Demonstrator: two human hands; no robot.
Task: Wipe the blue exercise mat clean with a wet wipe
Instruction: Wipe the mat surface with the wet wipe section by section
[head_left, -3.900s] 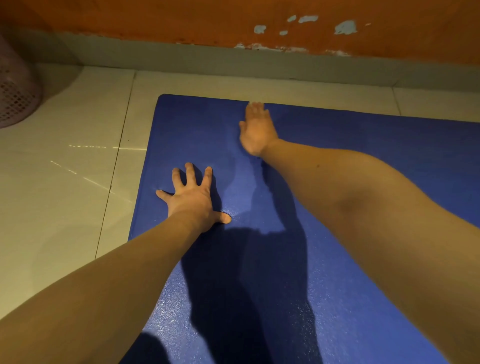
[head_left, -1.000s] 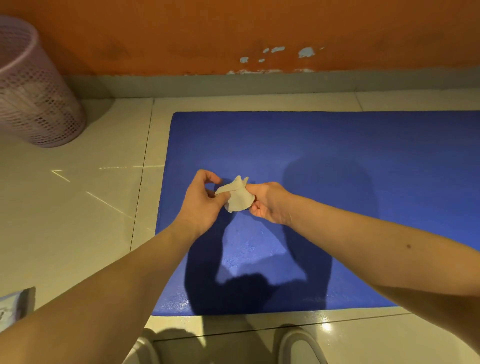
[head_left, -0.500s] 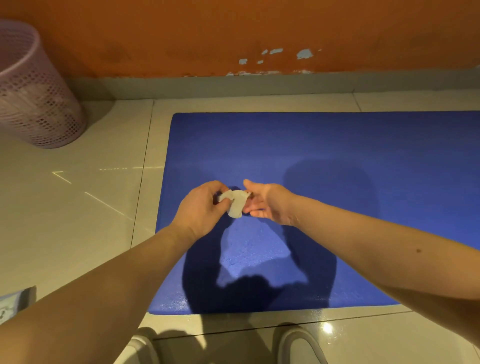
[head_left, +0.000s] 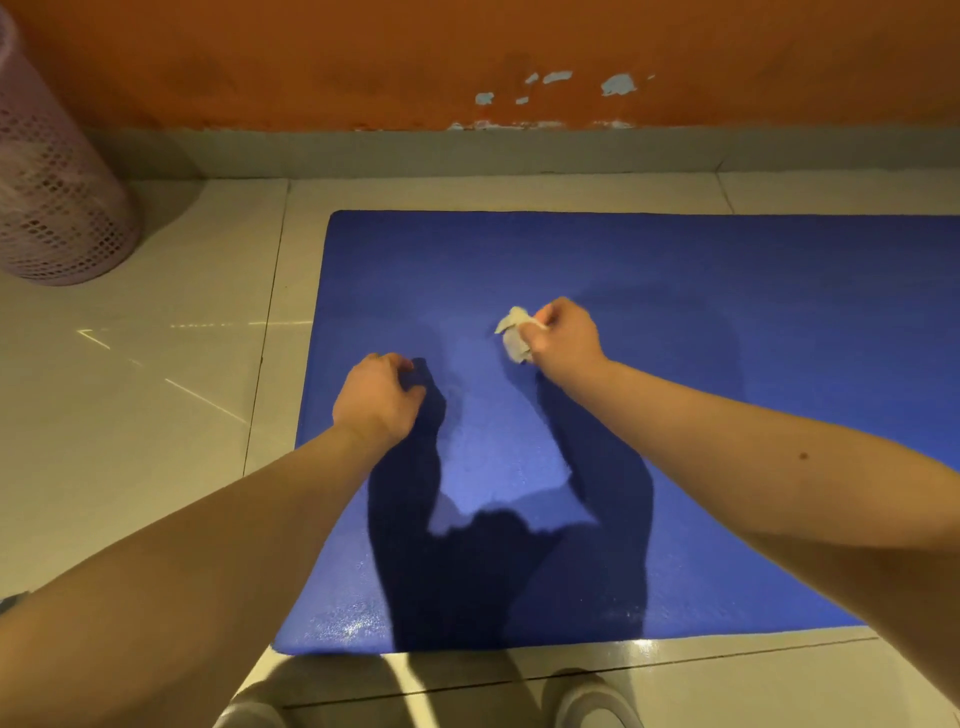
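Observation:
The blue exercise mat (head_left: 675, 291) lies flat on the tiled floor and runs out of view at the right. Above its middle, my right hand (head_left: 563, 338) grips a crumpled white wet wipe (head_left: 513, 332), which sticks out to the left of the fingers. My left hand (head_left: 376, 397) hovers over the mat's left part with loosely curled fingers and holds nothing. Dark shadows of both arms fall on the mat below the hands.
A pink mesh waste basket (head_left: 47, 182) stands at the back left against the orange wall (head_left: 363, 57). Pale floor tiles (head_left: 130, 415) surround the mat. Two shoe tips (head_left: 587, 701) show at the bottom edge.
The hands have parted. My left hand let go of the wipe and moved left and down; my right hand carried the wipe up and to the right.

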